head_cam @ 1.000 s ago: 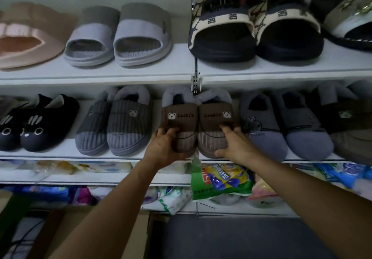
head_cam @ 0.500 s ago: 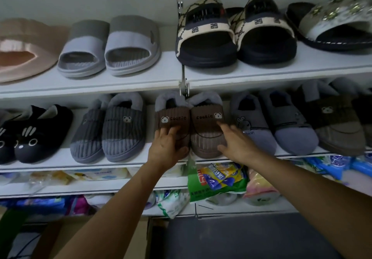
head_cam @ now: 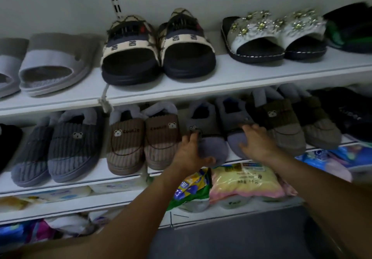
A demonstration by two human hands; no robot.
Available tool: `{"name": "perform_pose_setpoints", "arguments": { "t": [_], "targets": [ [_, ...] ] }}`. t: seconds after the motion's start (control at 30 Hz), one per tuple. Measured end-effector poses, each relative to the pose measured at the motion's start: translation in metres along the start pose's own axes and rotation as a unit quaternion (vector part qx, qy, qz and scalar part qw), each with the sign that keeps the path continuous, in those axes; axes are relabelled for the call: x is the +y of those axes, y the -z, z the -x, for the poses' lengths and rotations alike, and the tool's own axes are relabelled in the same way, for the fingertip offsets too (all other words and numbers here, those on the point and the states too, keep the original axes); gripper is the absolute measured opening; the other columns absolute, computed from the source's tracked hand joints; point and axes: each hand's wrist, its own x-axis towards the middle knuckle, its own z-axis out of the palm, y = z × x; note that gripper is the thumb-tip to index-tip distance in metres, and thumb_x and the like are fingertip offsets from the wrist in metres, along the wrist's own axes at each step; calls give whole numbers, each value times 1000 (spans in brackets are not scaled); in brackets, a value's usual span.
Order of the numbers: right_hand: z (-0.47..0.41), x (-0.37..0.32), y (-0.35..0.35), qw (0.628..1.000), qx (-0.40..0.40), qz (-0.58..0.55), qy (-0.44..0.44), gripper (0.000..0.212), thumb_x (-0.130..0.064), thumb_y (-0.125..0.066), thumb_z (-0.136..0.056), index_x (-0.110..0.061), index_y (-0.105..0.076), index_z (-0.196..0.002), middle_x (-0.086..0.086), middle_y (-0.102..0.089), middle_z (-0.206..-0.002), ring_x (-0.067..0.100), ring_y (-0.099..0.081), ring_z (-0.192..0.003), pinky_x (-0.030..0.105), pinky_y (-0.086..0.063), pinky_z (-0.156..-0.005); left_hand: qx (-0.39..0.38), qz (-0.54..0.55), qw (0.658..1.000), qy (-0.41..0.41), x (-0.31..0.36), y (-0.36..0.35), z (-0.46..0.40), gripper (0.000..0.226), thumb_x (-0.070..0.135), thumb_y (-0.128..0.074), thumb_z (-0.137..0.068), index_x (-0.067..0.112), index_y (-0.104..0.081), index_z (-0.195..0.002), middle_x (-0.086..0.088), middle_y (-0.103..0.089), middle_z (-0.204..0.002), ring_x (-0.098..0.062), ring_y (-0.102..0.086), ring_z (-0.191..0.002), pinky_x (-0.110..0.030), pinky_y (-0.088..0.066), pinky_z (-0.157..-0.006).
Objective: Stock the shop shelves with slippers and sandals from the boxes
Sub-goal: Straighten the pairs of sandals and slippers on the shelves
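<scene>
A grey-purple plush slipper pair stands on the middle shelf (head_cam: pixel 96 171). My left hand (head_cam: pixel 190 154) grips the toe of the pair's left slipper (head_cam: pixel 211 145), fingers on its left side and thumb curled round the front. My right hand (head_cam: pixel 256 142) rests over the toe of the right slipper (head_cam: pixel 231 117), fingers lying fairly straight across its top. The brown "cookie" bear slippers (head_cam: pixel 143 137) stand just left of my hands, untouched.
Grey corduroy bear slippers (head_cam: pixel 68 143) and olive-brown bear slippers (head_cam: pixel 281 125) flank them. The upper shelf (head_cam: pixel 241 73) carries grey slides (head_cam: pixel 52 65), patterned sandals (head_cam: pixel 157 51) and jewelled sandals (head_cam: pixel 275 35). Packaged goods (head_cam: pixel 243 180) fill the shelf below.
Both hands left the brown cookie slippers and moved right onto the grey-purple pair. The view swung to the right with them.
</scene>
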Motion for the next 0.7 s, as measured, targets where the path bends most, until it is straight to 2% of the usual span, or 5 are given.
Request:
{"name": "perform_pose_setpoints", "arguments": {
  "t": [0.13,0.23,0.4,0.57,0.7],
  "targets": [
    [-17,34,-4,997,-79,-14,-4,85,-42,-64,-84,-19,-16,-150,17,-31,-145,39,-39,-129,42,-40,-103,6,-23,999,37,6,-19,-19,113,31,-86,-65,9,-15,-151,-20,-24,-149,-33,-31,-137,-28,-26,-110],
    [-24,51,-8,996,-82,-2,33,90,-48,-66,-81,-23,-15,-151,14,-33,-146,38,-38,-129,42,-38,-104,22,-33,998,47,14,-21,-34,105,19,-85,-65,7,-23,-148,-18,-26,-151,-30,-38,-135,-27,-30,-108],
    [-35,58,-8,992,-91,-2,83,88,-50,-66,-80,-25,-18,-150,12,-35,-146,38,-36,-128,41,-37,-102,52,-32,996,61,25,-31,-47,107,12,-88,-59,2,-27,-146,-17,-22,-152,-27,-36,-136,-16,-23,-105],
    [-34,63,-1,988,-106,3,113,83,-43,-62,-85,-25,-15,-151,14,-28,-150,39,-34,-131,42,-35,-105,40,-89,991,91,39,-30,-46,107,15,-86,-62,3,-22,-147,-20,-22,-151,-33,-42,-132,-30,-33,-107],
    [-27,68,15,985,-117,-21,127,74,-34,-58,-89,-21,-19,-150,15,-34,-147,36,-35,-132,40,-36,-106,41,-130,984,118,56,-29,-45,96,27,-80,-71,5,-25,-147,-23,-34,-145,-38,-46,-126,-39,-39,-104]
  ]
}}
